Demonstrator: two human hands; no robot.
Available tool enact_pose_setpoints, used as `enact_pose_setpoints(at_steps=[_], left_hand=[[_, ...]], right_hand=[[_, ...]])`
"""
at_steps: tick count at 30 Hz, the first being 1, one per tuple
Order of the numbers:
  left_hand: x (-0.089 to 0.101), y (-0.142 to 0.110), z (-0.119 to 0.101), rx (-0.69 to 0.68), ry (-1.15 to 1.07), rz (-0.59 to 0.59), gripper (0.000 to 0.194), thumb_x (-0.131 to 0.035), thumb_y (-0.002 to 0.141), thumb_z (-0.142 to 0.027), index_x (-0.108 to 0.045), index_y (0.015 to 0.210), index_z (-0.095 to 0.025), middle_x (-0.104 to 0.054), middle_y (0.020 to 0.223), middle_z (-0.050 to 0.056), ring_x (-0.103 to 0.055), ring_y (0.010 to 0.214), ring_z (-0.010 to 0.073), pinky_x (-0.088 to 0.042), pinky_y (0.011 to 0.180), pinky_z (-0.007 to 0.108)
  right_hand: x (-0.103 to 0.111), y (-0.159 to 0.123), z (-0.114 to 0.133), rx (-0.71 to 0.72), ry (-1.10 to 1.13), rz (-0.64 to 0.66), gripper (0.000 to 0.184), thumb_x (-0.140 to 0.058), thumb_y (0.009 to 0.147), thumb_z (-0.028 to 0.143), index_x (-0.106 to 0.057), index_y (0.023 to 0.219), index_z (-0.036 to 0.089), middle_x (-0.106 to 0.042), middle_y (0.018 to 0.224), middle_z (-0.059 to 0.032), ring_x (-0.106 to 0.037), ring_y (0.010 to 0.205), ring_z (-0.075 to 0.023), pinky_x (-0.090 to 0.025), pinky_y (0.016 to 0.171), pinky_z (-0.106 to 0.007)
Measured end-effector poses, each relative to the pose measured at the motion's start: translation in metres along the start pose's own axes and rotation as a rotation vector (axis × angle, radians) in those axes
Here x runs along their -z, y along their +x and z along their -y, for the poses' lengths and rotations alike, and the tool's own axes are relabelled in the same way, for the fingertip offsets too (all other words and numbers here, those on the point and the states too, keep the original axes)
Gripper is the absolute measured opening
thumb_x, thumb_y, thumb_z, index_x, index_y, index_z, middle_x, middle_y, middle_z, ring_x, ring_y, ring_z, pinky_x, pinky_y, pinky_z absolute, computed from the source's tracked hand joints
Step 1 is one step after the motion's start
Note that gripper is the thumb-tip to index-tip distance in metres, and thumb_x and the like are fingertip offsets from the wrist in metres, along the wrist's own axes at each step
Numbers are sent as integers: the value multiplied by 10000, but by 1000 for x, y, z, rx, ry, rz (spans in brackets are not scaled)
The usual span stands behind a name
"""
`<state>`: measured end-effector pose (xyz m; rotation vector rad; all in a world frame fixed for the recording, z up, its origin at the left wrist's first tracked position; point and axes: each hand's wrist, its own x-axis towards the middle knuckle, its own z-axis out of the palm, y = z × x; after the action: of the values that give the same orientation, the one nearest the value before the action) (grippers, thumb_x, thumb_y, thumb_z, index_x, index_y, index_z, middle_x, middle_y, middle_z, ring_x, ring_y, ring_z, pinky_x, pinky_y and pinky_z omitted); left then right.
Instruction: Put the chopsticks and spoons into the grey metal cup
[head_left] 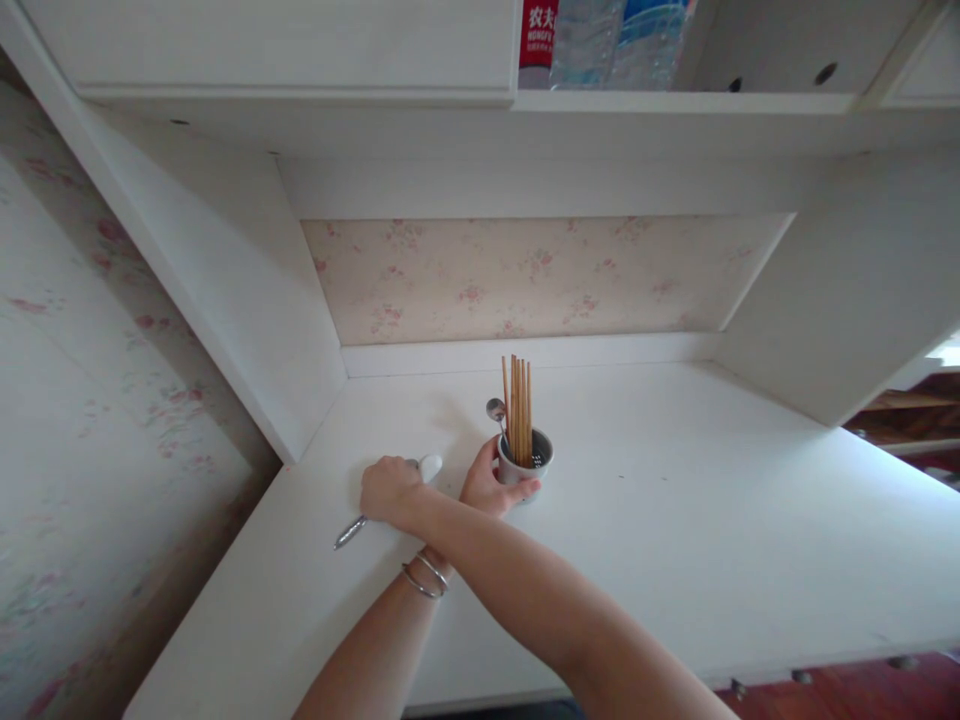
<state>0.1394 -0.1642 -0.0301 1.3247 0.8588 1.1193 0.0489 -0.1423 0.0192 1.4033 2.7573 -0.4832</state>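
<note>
Spoon [360, 523] under right hand [390, 490], white desk [675, 520]

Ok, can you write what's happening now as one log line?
left hand: holds cup of chopsticks | right hand: closed over metal spoon on white table | arms: crossed

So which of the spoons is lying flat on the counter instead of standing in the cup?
The spoon under the right hand, its metal handle poking out left. The other spoon stands upright in the cup with the chopsticks.
</note>
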Motion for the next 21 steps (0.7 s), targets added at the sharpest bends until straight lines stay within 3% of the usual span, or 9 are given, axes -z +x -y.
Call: enact_pose_setpoints(at_steps=[4,11,14,17,21], left_hand=[[-1,-2,-5,15,-1,-4,783,-845,577,-297,-467,1257,-217,-591,1231,129,-642,996,261,-537,813,339],[-2,-4,-7,9,-44,6,790,-851,565,-309,-469,1251,-220,-599,1216,132,-652,953,242,-538,789,344],[-2,-4,-7,-6,-30,20,780,-840,589,-312,-454,1262,-220,-604,1209,132,-642,983,243,-531,812,341],[-2,-3,-6,-23,-12,35,744,-828,607,-299,-460,1247,-211,-615,1185,130,-636,990,239,-522,836,348],[-2,-2,-6,-18,-5,-32,739,-834,562,-252,-495,1216,-202,-598,1216,132,-616,1036,265,-506,878,373]], right_hand=[[-1,-2,-2,-66,-2,-36,269,-552,761,184,-699,953,66,-708,942,-215,-686,915,-344,-568,676,-440],[3,-12,-1,-25,31,-40,219,-601,682,162,-696,838,43,-714,873,-222,-687,908,-342,-560,701,-397],[7,-25,0,-43,83,-69,250,-598,673,176,-673,885,66,-716,886,-200,-693,884,-323,-557,679,-364],[15,-46,-1,-62,373,-258,250,-602,703,226,-613,939,145,-723,862,-117,-701,828,-269,-550,669,-335],[41,-85,-22,17,1032,-566,333,-663,733,294,-505,1014,208,-718,912,-42,-700,769,-173,-551,672,-278]])
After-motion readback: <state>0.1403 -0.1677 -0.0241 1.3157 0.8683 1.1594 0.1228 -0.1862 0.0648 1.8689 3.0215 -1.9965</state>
